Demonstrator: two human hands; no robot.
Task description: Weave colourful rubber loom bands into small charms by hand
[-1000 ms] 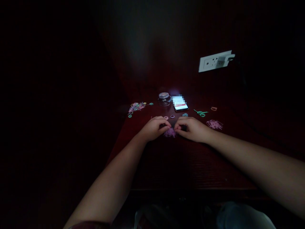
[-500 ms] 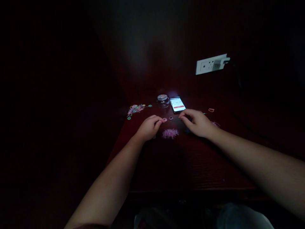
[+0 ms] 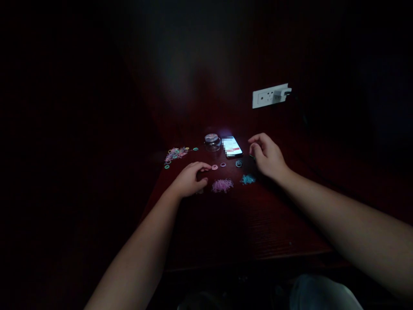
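My left hand (image 3: pixel 191 181) rests low over the dark table, thumb and index finger apart, its index fingertip beside a pink hair tie (image 3: pixel 214 167). A purple hair tie (image 3: pixel 223 165) lies just right of that one. Farther right are some blue hair ties (image 3: pixel 238 163). Nearer me are a heap of pink-purple small elastic bands (image 3: pixel 222 185) and a smaller heap of teal elastic bands (image 3: pixel 248 179). Right of the phone, my right hand (image 3: pixel 267 156) hovers with bent fingers and a gap between thumb and index. A bit of green shows under its thumb.
A lit phone (image 3: pixel 232 147) lies at the back, beside a clear round jar (image 3: pixel 212 143) with a patterned lid. Mixed colourful bands (image 3: pixel 176 154) spread at the left edge of the table (image 3: pixel 245 232). A wall socket (image 3: pixel 266 97) holds a white plug.
My right hand has moved right and away, uncovering the blue ties and teal heap. My left thumb and index finger have spread apart from the pink tie. The view has shifted slightly.
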